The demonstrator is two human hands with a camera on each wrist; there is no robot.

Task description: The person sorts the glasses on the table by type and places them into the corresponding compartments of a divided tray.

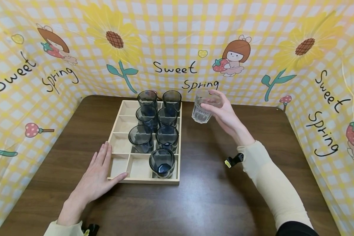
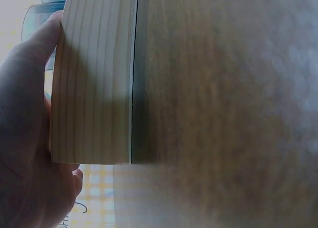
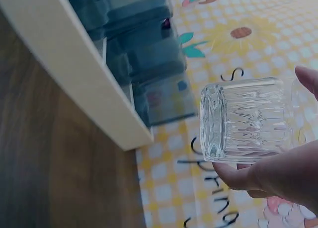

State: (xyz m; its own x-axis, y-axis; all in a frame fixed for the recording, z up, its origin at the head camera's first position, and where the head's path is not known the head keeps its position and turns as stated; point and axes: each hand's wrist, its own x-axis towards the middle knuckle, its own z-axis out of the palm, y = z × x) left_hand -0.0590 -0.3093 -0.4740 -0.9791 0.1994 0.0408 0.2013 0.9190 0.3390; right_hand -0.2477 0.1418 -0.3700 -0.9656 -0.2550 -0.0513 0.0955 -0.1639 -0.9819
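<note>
My right hand (image 1: 226, 114) grips a clear, fluted drinking glass (image 1: 201, 114) above the table, just right of a wooden divided tray (image 1: 153, 181). Fingers and thumb go round the upper part of the clear glass (image 3: 253, 121), seen side-on in the right wrist view. Several smoky dark-tinted glasses (image 1: 140, 139) stand in the tray's middle and right columns. With its fingers extended along the left side, my left hand (image 1: 95, 175) rests on the tray's near left corner; its thumb lies over the front rim. The left wrist view shows the tray's pale wooden side wall (image 2: 94, 99) against this hand.
The dark wooden table (image 1: 206, 203) lies under everything. A yellow checked cloth (image 1: 171, 39) with printed flowers and lettering encloses it at the back and both sides. A black wrist-mounted device (image 1: 234, 160) is on the right sleeve.
</note>
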